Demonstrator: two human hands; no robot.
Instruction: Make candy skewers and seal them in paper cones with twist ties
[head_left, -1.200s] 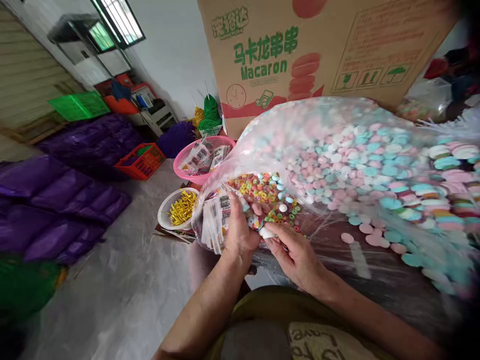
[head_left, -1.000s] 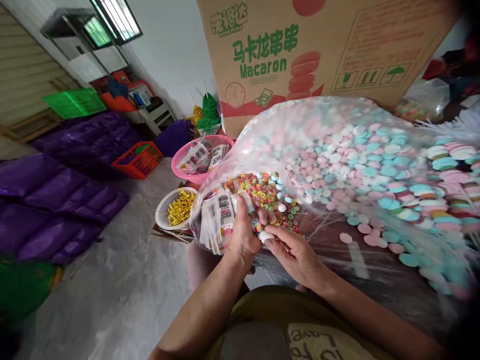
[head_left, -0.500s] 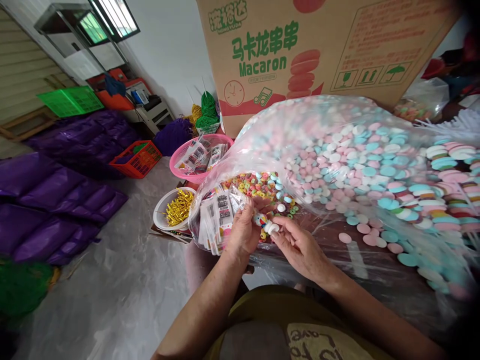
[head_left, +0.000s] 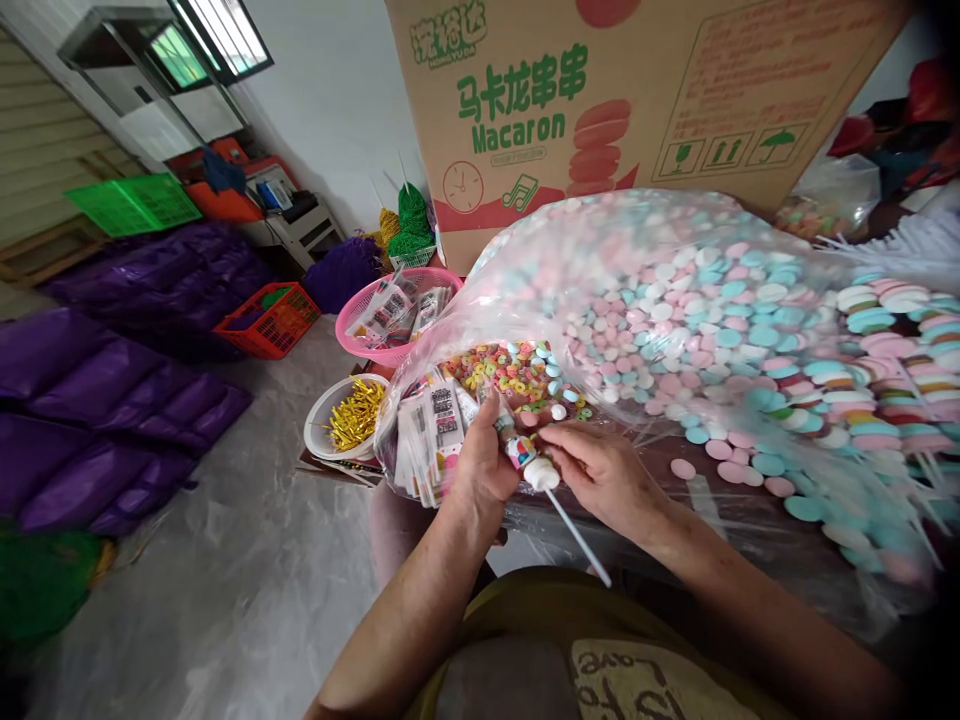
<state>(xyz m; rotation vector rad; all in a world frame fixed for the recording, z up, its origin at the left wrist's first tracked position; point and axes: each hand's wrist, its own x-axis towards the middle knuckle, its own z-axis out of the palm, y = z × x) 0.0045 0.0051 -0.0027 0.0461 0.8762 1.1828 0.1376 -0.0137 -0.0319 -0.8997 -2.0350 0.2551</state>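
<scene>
My left hand (head_left: 484, 465) is closed around a candy skewer (head_left: 540, 475) in a printed clear wrapper. White rounds show at its lower end, and a white stick points down to the right. My right hand (head_left: 611, 475) lies just right of the skewer, its fingers loosely bent and apart; whether the fingertips touch the wrapper is unclear. Fanned printed plastic sleeves (head_left: 431, 435) lie left of my left hand. Beyond both hands are small colourful candy rings (head_left: 495, 365).
A large clear bag (head_left: 517, 270) holds pink, white and blue candy discs (head_left: 660, 300). Stacked candy skewers (head_left: 870, 390) lie at right. A white bowl (head_left: 315, 440) contains gold twist ties (head_left: 356, 415); behind it stands a pink basket (head_left: 352, 345). A macaron carton (head_left: 517, 120) blocks the back.
The skewer has turned so its white stick now shows, pointing toward my body. My right fingers have shifted off the white end to beside the wrapper.
</scene>
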